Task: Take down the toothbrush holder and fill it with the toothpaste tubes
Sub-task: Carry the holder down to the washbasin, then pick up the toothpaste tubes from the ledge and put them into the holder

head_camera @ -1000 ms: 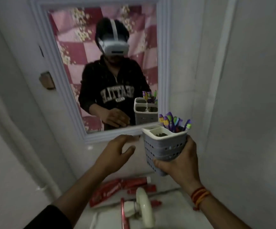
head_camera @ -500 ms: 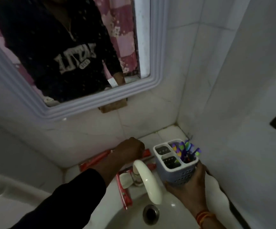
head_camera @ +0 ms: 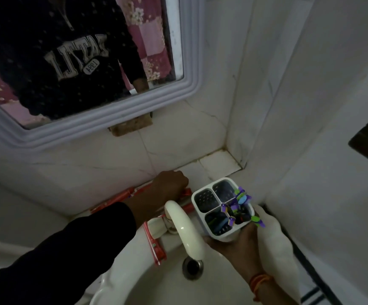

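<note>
The right hand (head_camera: 233, 243) cups the toothbrush holder (head_camera: 220, 208) from below, over the right part of the washbasin (head_camera: 222, 282); palm up, fingers closed around the holder's base, the wrist with an orange thread band (head_camera: 259, 282) trailing down toward the camera. The holder stands roughly upright, a white four-compartment cup. Three compartments are open and dark; the one on the far side from the palm's heel holds purple, green and blue toothbrushes (head_camera: 239, 205) that splay outward over the rim.

The left hand (head_camera: 171, 186), in a dark sleeve (head_camera: 68, 249), reaches across to the ledge behind the tap. It is curled into a loose fist, knuckles up, closed on the end of a red toothpaste tube (head_camera: 134, 192) lying along the wall's foot; the fingertips are hidden beneath the hand. Another red tube (head_camera: 154, 245) lies toward the camera from that grip, beside the tap base, and a red strip shows just past the spout.

The cream tap spout (head_camera: 185, 230) arches between the two hands, just beside the holder's near wall. Beyond the holder, the tiled corner ledge (head_camera: 218, 164) lies bare, and the side wall runs close on the outer side of the right hand. The drain (head_camera: 193, 266) sits below the spout tip. A white-framed mirror (head_camera: 103, 119) hangs above the left grip.
</note>
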Action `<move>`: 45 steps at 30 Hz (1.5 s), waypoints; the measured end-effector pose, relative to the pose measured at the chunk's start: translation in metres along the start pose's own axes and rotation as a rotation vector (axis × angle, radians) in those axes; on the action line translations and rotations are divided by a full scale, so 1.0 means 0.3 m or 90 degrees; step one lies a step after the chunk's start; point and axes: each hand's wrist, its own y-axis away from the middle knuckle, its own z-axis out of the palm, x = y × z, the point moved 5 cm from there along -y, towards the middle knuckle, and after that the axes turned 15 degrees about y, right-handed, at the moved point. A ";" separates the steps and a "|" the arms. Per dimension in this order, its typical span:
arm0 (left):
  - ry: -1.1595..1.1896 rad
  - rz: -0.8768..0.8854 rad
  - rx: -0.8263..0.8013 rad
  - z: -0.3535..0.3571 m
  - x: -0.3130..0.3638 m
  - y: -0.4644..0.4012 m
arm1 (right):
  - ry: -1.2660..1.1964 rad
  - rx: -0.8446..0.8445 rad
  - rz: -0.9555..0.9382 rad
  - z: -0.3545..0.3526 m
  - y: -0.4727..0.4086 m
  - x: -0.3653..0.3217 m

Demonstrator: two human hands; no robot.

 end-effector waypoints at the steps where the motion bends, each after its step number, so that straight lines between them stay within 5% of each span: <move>1: 0.014 -0.015 0.011 -0.018 0.007 0.008 | -0.011 -0.001 0.003 0.002 -0.004 -0.004; 7: 0.383 -0.042 0.267 -0.291 0.086 0.121 | -0.047 -0.021 0.000 -0.012 -0.003 -0.016; 11: 0.364 0.070 0.407 -0.474 0.227 0.218 | -0.061 -0.032 -0.011 -0.020 -0.005 -0.023; 19: 0.246 0.132 0.088 -0.350 0.457 0.151 | -0.073 -0.055 -0.020 -0.033 -0.021 -0.026; 22: 0.379 0.104 0.103 -0.342 0.385 0.143 | -0.082 -0.059 -0.008 -0.029 -0.020 -0.014; 26: 0.455 -0.084 0.170 -0.312 0.145 0.107 | -0.078 -0.039 -0.008 -0.037 -0.014 -0.017; 30: 0.253 -0.119 -0.128 -0.140 0.050 0.080 | -0.070 -0.030 -0.005 -0.043 -0.011 -0.030; 34: 0.159 -0.170 -0.217 -0.041 0.020 0.039 | -0.065 -0.019 0.009 -0.057 0.002 -0.045; 39: 0.070 0.073 -0.225 0.030 0.086 -0.051 | -0.027 -0.029 0.059 -0.057 0.011 -0.004; 45: 0.088 0.073 -0.226 0.046 0.062 -0.083 | 0.042 -0.043 0.090 -0.064 0.018 0.031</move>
